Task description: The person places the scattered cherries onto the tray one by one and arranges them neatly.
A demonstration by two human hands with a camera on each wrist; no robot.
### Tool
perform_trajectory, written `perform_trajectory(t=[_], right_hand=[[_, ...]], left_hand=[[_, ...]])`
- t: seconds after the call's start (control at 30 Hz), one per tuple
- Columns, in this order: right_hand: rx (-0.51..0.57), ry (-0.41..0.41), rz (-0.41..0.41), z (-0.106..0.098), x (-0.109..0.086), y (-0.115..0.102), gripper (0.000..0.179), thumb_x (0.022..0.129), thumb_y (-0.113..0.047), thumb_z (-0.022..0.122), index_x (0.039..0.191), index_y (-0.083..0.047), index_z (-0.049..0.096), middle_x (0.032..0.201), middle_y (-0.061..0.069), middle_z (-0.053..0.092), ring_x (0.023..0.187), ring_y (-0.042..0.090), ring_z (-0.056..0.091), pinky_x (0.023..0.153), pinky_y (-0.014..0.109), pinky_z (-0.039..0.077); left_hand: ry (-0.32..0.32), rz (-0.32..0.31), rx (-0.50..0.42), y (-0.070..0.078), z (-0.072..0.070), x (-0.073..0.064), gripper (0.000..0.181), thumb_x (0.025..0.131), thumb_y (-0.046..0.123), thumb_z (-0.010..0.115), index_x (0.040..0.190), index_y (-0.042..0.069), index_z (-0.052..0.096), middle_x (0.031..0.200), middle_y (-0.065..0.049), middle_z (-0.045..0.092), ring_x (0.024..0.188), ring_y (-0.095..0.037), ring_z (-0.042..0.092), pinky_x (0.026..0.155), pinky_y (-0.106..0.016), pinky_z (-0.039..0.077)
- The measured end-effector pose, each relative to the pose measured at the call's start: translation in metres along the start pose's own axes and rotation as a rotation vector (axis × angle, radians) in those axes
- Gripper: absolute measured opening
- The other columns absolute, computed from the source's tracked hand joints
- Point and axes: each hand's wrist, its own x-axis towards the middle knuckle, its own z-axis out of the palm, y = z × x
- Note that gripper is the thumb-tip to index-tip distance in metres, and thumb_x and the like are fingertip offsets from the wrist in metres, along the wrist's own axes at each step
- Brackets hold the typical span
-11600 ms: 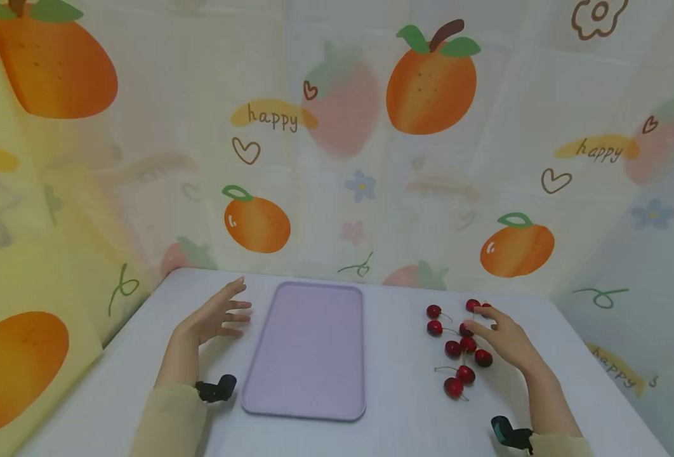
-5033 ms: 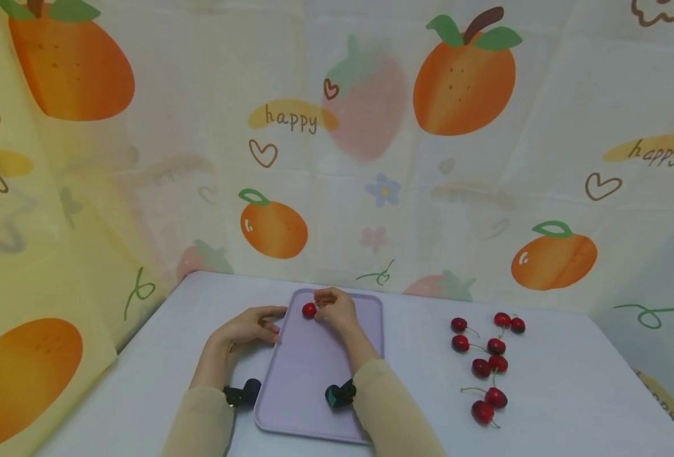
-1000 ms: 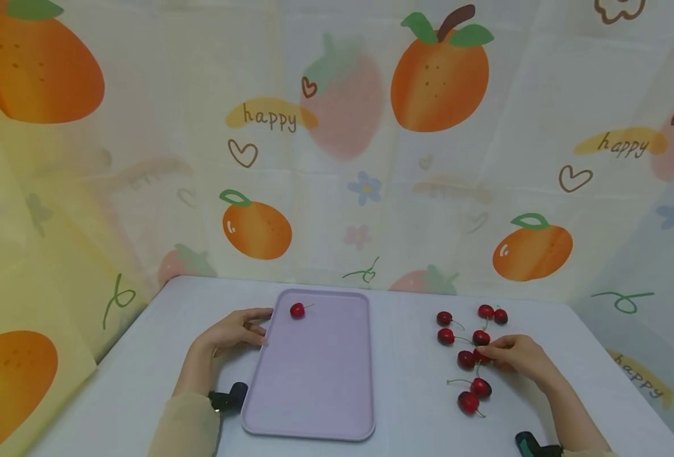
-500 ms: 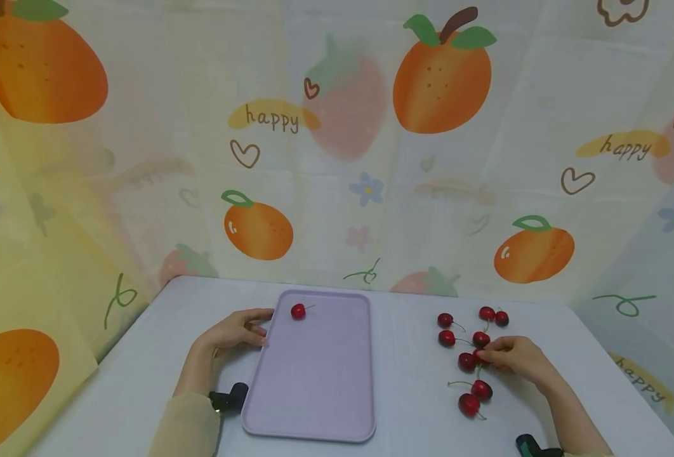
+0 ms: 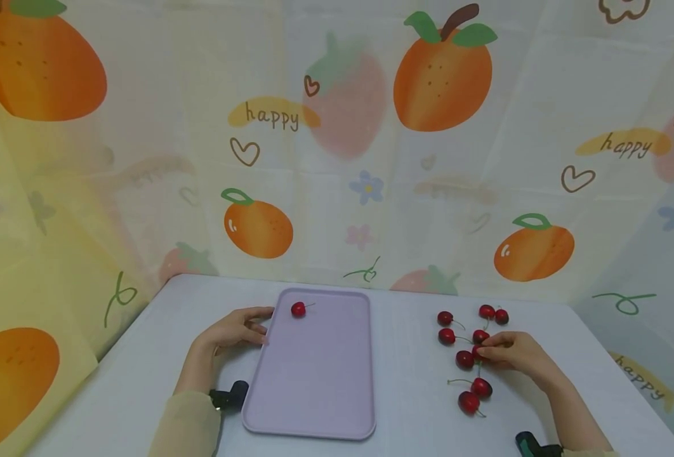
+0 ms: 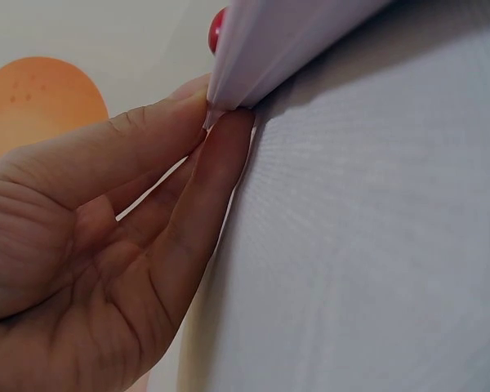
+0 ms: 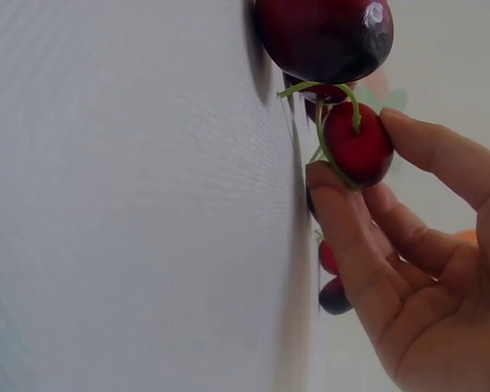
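My left hand (image 5: 233, 331) holds the left rim of a light purple tray (image 5: 314, 374); in the left wrist view its thumb and fingers (image 6: 220, 155) meet at the tray's edge. One red cherry (image 5: 298, 310) with a stem lies near the tray's far left corner. On the right, my right hand (image 5: 514, 357) pinches another dark red cherry between thumb and fingertips. In the right wrist view this cherry (image 7: 361, 149), with its green stem curving down, shows just off the white tabletop. Around it lie several more cherries, such as a nearby one (image 5: 465, 360) at its left.
Two cherries (image 5: 487, 311) lie farther back, and a pair (image 5: 469, 402) lies closer to the front. At the left of the group are two more cherries (image 5: 446, 336). The white table (image 5: 405, 381) ends at a fruit-printed cloth (image 5: 325, 209) hanging behind.
Since the first frame a cherry has come onto the tray, set there by my right hand, which is now back at the group gripping another. My left hand has taken hold of the tray's rim.
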Motion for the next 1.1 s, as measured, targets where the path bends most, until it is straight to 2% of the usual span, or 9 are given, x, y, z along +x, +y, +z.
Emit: perform_trajectory(t=[0.23,0.43,0.57,0.7,0.8,0.9,0.97,1.1], right_hand=[[0.038,-0.003,-0.030,-0.003,-0.002,-0.001,0.051,0.089,-0.034,0.072,0.119,0.006,0.063,0.108,0.011,0.072,0.093,0.014,0.068,0.085,0.035,0.059],[0.046,0.014,-0.064,-0.007,-0.006,-0.003,0.054,0.091,-0.038,0.069,0.125,0.003,0.063,0.116,0.016,0.070,0.096,0.014,0.068,0.086,0.035,0.059],[0.044,0.028,-0.084,-0.010,-0.007,-0.008,0.057,0.092,-0.043,0.066,0.131,-0.002,0.061,0.129,0.020,0.063,0.106,0.018,0.065,0.093,0.042,0.056],[0.040,0.037,-0.090,-0.012,-0.007,-0.018,0.060,0.092,-0.049,0.063,0.134,-0.007,0.060,0.141,0.023,0.055,0.121,0.030,0.057,0.101,0.052,0.050],[0.055,0.037,-0.097,-0.009,-0.006,-0.028,0.060,0.092,-0.050,0.063,0.135,-0.008,0.059,0.141,0.022,0.055,0.123,0.033,0.055,0.103,0.056,0.047],[0.073,0.046,-0.115,-0.006,-0.005,-0.039,0.059,0.092,-0.049,0.063,0.136,-0.011,0.059,0.134,0.015,0.062,0.116,0.026,0.058,0.101,0.051,0.049],[0.089,0.055,-0.139,-0.003,-0.005,-0.047,0.057,0.092,-0.048,0.064,0.135,-0.011,0.060,0.126,0.011,0.068,0.107,0.019,0.061,0.097,0.043,0.051],[0.125,0.062,-0.203,0.003,-0.007,-0.060,0.052,0.093,-0.043,0.064,0.133,-0.009,0.061,0.122,0.008,0.070,0.100,0.013,0.063,0.090,0.030,0.051]], left_hand=[[-0.009,0.008,-0.004,0.000,0.000,0.000,0.074,0.079,0.015,0.081,0.146,0.014,0.049,0.129,-0.011,0.061,0.097,-0.018,0.059,0.093,-0.034,0.054],[-0.018,0.008,-0.015,0.000,0.000,0.000,0.074,0.079,0.013,0.080,0.146,0.013,0.048,0.134,-0.013,0.059,0.099,-0.019,0.059,0.091,-0.032,0.054],[-0.015,0.005,-0.025,0.001,0.000,0.000,0.074,0.079,0.012,0.080,0.146,0.013,0.049,0.136,-0.013,0.057,0.099,-0.019,0.059,0.090,-0.031,0.053],[-0.023,0.015,-0.026,0.000,0.000,-0.001,0.074,0.080,0.013,0.080,0.146,0.012,0.048,0.137,-0.014,0.057,0.099,-0.019,0.058,0.090,-0.031,0.053],[-0.033,0.023,-0.028,-0.001,-0.001,-0.002,0.074,0.080,0.013,0.079,0.147,0.011,0.047,0.135,-0.015,0.057,0.099,-0.019,0.058,0.090,-0.031,0.052],[-0.029,0.020,-0.034,-0.002,-0.001,-0.002,0.073,0.080,0.012,0.080,0.146,0.012,0.048,0.132,-0.013,0.059,0.098,-0.019,0.058,0.089,-0.030,0.052],[-0.024,0.019,-0.034,-0.002,-0.001,-0.002,0.073,0.080,0.013,0.080,0.146,0.013,0.049,0.132,-0.012,0.059,0.098,-0.019,0.058,0.089,-0.030,0.051],[-0.029,0.030,-0.021,-0.001,-0.001,-0.002,0.073,0.080,0.015,0.079,0.146,0.013,0.048,0.130,-0.012,0.060,0.099,-0.019,0.058,0.090,-0.031,0.052]])
